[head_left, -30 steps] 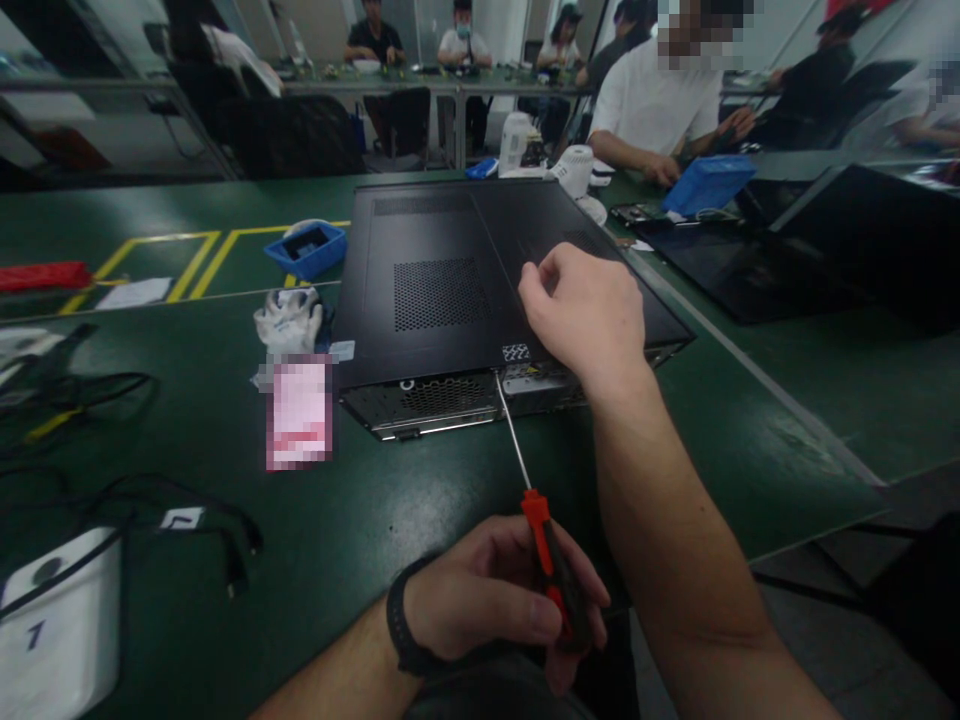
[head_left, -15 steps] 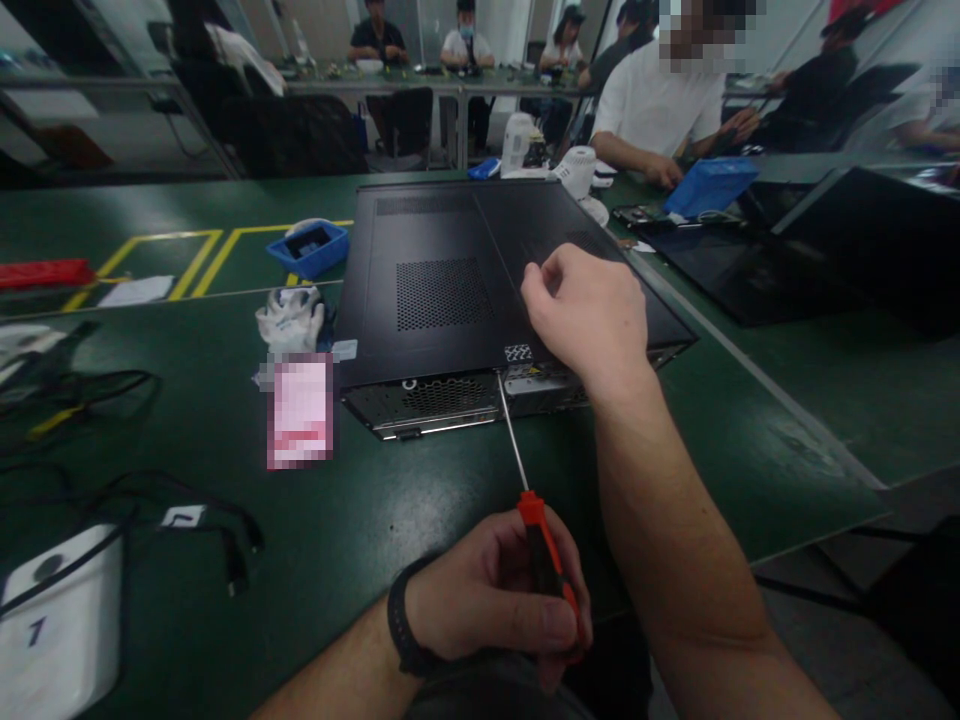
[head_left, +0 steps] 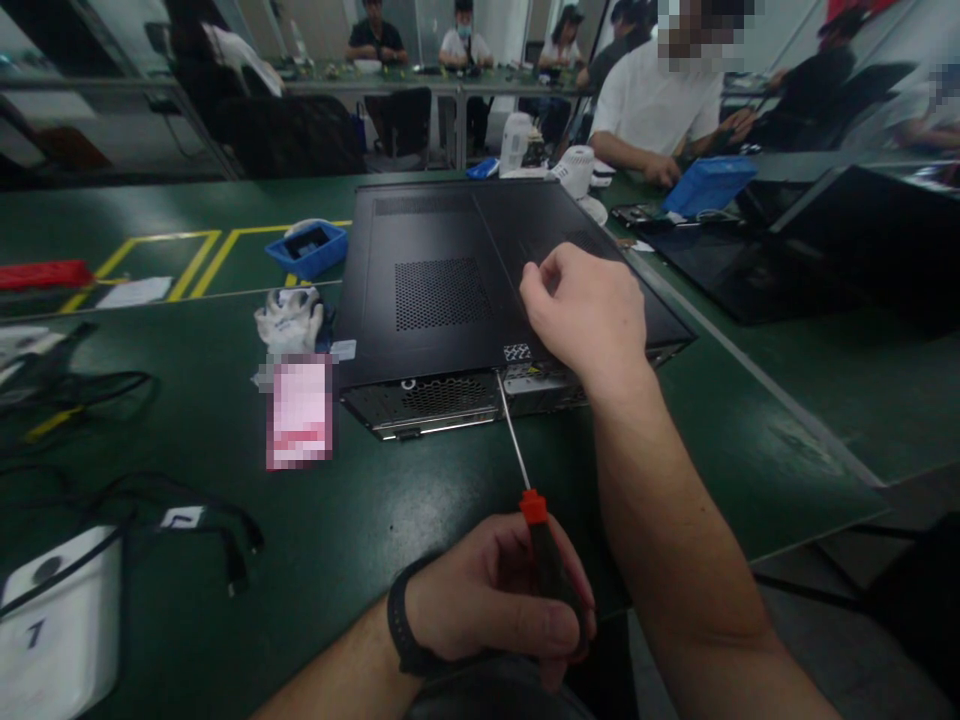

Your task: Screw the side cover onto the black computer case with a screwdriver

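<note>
A black computer case (head_left: 442, 230) lies flat on the green table, its rear panel towards me. My left hand (head_left: 510, 600), with a dark band on the wrist, is closed around the handle of a red-and-black screwdriver (head_left: 534, 508). The metal shaft points up and away from me, its tip at the top edge of the rear panel near the middle. My right hand (head_left: 589, 305) rests on the right part of the case top, fingers curled in and thumb near the index finger. Whatever it may hold is hidden.
Left of the case are a blue tray (head_left: 309, 250), a glove (head_left: 289, 318) and a blurred pink item (head_left: 301, 412). Cables (head_left: 202, 500) and a white box (head_left: 64, 620) lie nearer left. A dark screen (head_left: 862, 250) stands at right; a co-worker (head_left: 652, 110) sits beyond.
The screwdriver handle has turned in my left hand, so its red stripe no longer faces me. The tip stays at the same place. My right hand and the case have not moved.
</note>
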Action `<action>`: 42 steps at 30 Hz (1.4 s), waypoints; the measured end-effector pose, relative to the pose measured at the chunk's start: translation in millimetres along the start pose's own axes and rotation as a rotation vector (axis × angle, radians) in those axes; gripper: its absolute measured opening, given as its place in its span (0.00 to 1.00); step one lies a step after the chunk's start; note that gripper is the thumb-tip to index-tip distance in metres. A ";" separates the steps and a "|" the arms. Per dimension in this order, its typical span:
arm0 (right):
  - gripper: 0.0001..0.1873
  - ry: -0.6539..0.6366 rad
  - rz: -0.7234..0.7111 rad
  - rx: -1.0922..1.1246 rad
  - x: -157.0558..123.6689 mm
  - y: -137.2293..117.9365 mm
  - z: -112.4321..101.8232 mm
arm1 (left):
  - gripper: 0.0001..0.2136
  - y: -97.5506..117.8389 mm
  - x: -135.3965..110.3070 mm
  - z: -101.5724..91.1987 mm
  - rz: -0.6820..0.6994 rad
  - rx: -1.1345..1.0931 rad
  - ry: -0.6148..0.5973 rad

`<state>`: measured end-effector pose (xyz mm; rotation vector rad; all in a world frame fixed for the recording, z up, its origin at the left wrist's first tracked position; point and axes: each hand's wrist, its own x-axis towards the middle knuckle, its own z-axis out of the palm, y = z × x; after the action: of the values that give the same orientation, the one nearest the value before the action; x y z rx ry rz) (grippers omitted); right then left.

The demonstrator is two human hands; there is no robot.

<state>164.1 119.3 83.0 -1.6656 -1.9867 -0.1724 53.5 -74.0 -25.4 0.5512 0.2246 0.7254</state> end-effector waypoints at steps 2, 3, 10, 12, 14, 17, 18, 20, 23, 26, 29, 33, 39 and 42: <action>0.19 0.007 -0.001 0.002 -0.1 0.0 0.5 | 0.18 -1.2 1.0 -1.6 0.015 0.019 -0.015; 0.19 0.007 -0.001 0.004 -0.2 -0.2 0.6 | 0.18 -1.6 1.4 -2.3 0.019 0.021 -0.024; 0.19 0.010 0.003 0.006 -1.4 -1.3 -1.4 | 0.20 -0.8 -0.2 -0.9 0.017 -0.095 -0.034; 0.19 0.008 -0.003 0.006 -1.4 -0.6 -1.1 | 0.21 -0.1 -0.4 0.7 -0.022 -0.100 -0.005; 0.19 0.007 -0.008 0.008 -1.4 0.1 -0.6 | 0.20 -0.1 0.0 1.7 -0.041 -0.099 0.010; 0.19 0.003 -0.002 0.011 -1.2 0.1 -0.5 | 0.18 -1.3 1.5 1.2 -0.009 -0.091 0.000; 0.19 0.002 0.001 0.011 -1.2 -0.3 -0.7 | 0.18 -1.8 1.9 0.6 0.006 -0.084 -0.004; 0.19 0.002 0.008 0.013 -1.0 -1.1 -1.2 | 0.18 -2.8 2.5 -0.9 0.023 -0.064 -0.013; 0.18 0.007 0.010 0.022 -0.7 -2.0 -1.4 | 0.18 -4.3 2.6 -2.9 0.028 -0.049 -0.030; 0.19 0.013 0.000 0.023 -0.7 -1.6 -0.7 | 0.17 -4.4 2.0 -3.3 0.032 -0.093 -0.048; 0.18 0.014 -0.001 0.022 -0.6 -0.9 0.0 | 0.20 -2.1 0.6 -1.8 0.002 -0.113 -0.049; 0.19 0.013 -0.001 0.022 -0.1 -0.2 0.3 | 0.19 0.9 -1.8 -0.1 -0.060 -0.082 0.004; 0.18 0.004 0.006 0.028 -0.2 -0.1 0.2 | 0.18 -4.8 -1.6 -4.4 0.041 -0.051 -0.042; 0.18 -0.003 0.010 0.027 -0.4 -0.7 -0.1 | 0.19 -6.5 -0.3 -5.7 0.045 -0.044 -0.061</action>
<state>163.5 118.7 83.0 -1.6594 -1.9735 -0.1393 54.8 -75.9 -33.7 0.5370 0.1391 0.7547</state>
